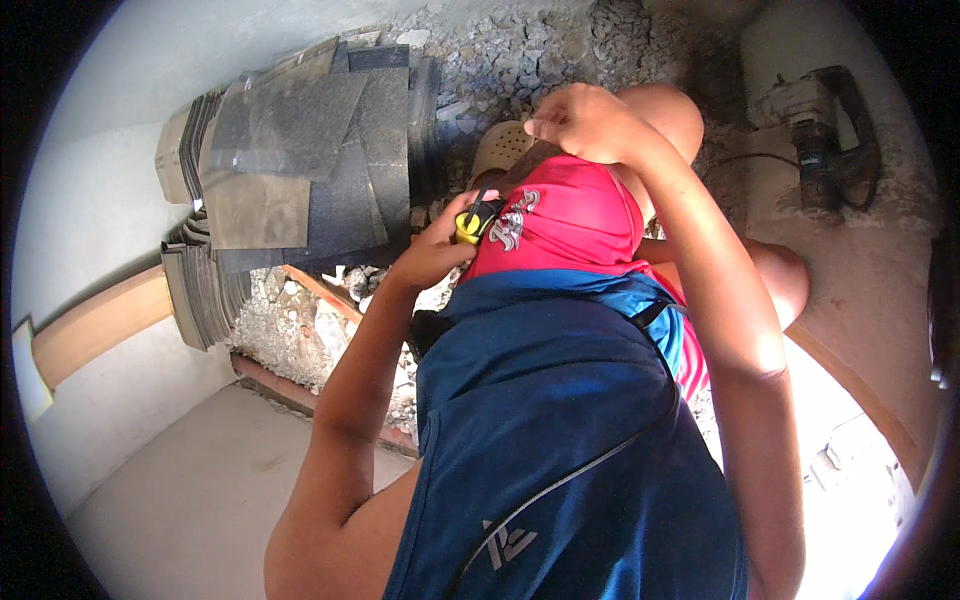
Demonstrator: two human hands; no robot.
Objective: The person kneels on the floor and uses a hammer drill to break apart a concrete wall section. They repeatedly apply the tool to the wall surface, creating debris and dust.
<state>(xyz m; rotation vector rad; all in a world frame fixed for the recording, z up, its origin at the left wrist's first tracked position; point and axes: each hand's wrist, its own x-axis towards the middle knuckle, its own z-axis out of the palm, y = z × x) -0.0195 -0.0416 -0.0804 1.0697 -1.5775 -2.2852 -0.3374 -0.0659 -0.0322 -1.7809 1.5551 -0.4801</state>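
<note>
My left hand (pixel 437 250) is wrapped round a yellow and black tape measure (pixel 467 229), held beside the left thigh of my red shorts (pixel 570 215). My right hand (pixel 583 122) hovers over my bent knee with its fingers curled together. Whatever those fingers pinch, if anything, is hidden or too small to make out. Just beyond the tape measure, a beige clog with holes (pixel 503 148) shows on my foot.
Dark flat sheets or tiles (pixel 290 130) lie stacked at the left, near a wooden board (pixel 105 325). Broken rubble (pixel 510 60) covers the ground ahead. A corded power tool (pixel 820 145) rests at the right by the wall.
</note>
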